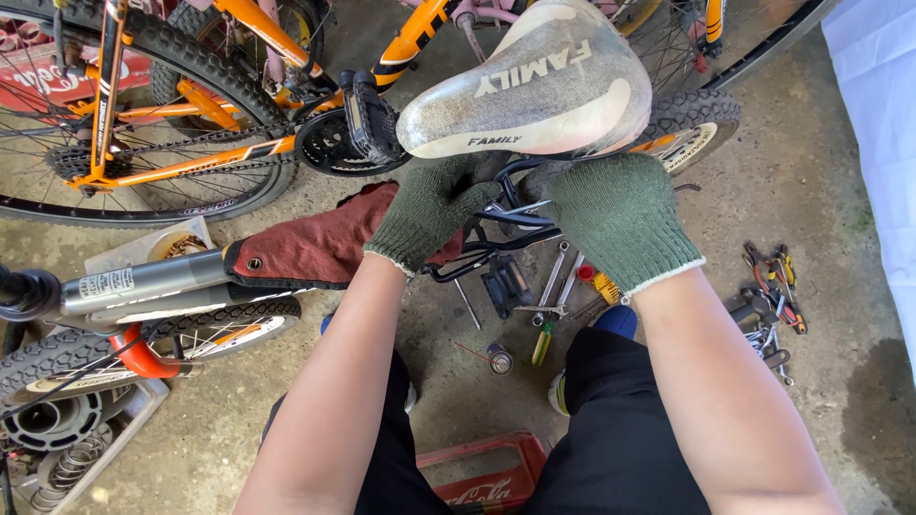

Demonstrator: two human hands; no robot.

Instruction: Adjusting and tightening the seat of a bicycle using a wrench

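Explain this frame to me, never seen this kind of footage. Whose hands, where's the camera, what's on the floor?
There is one view, from a camera worn on a person's head, looking down at their own two hands and knees. No machine is involved. Both hands wear green knit gloves. The left hand and the right hand grip the black metal rails under a worn white bicycle saddle, which is tipped up toward the camera. On the concrete floor below lie wrenches, a green-handled screwdriver and a small spray can. Pliers lie to the right, a dark red cloth to the left. An orange bicycle stands behind.
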